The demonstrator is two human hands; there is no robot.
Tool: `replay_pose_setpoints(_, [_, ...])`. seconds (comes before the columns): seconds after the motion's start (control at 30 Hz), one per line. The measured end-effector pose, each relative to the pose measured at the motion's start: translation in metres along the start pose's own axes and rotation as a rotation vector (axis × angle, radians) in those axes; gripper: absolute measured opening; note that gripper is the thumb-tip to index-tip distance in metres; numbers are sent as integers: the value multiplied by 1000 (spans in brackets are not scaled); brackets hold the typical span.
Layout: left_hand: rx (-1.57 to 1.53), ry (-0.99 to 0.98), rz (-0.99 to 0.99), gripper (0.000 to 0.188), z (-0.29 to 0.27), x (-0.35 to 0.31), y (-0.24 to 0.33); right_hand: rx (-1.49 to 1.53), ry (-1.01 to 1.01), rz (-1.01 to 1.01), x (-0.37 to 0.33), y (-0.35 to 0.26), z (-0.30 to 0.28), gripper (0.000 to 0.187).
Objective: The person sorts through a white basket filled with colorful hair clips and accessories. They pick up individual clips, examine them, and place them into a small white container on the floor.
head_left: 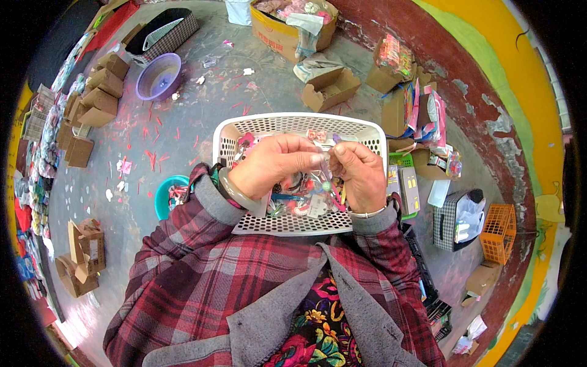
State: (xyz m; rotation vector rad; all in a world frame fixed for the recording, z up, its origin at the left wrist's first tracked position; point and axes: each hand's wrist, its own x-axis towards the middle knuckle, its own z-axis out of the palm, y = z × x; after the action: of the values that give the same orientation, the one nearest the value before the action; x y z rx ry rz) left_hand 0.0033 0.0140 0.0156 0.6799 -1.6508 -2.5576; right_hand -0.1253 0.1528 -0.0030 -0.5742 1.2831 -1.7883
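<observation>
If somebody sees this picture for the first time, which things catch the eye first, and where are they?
In the centre, the left hand and right hand pinch a small clear packet together over a white perforated basket full of small colourful items. On the floor at upper left lies a purple bowl, with brown cardboard boxes beside it.

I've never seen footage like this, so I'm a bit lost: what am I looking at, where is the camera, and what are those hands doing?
No machine here: a person wears a wide-angle camera on the head, looking down, so edges curve. The left hand and right hand pinch a small clear packet between them, above a white perforated basket of small colourful trinkets. Around it on the floor lie a purple bowl, brown cardboard boxes and an orange crate.
</observation>
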Motion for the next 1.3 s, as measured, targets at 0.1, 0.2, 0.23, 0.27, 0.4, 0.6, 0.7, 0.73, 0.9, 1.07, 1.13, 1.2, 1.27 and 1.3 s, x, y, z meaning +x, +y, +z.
replay_pose_setpoints(0.1, [-24,-111,-59,16,-1,3,-10,135,84,16,2,4,-1,17])
replay_pose_setpoints(0.2, [-49,-143,-56,15,-3,8,-21,205,85,20,1,2,-1,17])
replay_pose_setpoints(0.23, [-64,-154,-44,15,-4,9,-24,184,99,24,1,2,-1,17])
replay_pose_setpoints(0.27, [-65,-125,-41,15,-5,9,-24,163,112,28,1,2,-1,17])
replay_pose_setpoints(0.4, [-73,5,-22,13,-2,3,-10,145,161,8,2,1,-2,15])
replay_pose_setpoints(0.6, [-27,52,38,14,-3,2,-5,217,109,104,4,-4,-6,18])
replay_pose_setpoints(0.7, [34,-32,29,14,-6,2,-12,126,71,108,3,-13,5,19])
replay_pose_setpoints(0.73, [56,-67,17,15,-6,2,-13,84,67,114,3,-8,-1,18])
replay_pose_setpoints(0.9, [-8,38,-14,14,-3,1,-3,139,135,36,2,-1,-9,17])
replay_pose_setpoints(1.07, [-129,71,20,10,-6,6,-9,179,165,53,4,0,-13,18])
replay_pose_setpoints(1.13, [-173,80,42,9,-6,7,-9,150,162,71,3,-2,-11,19])
replay_pose_setpoints(1.2, [-194,111,41,9,-6,7,-9,99,171,106,3,-4,-9,20])
replay_pose_setpoints(1.27, [-206,141,39,8,-5,6,-8,59,195,98,2,-3,-10,21])
replay_pose_setpoints(1.3, [-210,155,37,8,-4,5,-6,38,207,95,2,-3,-10,21])
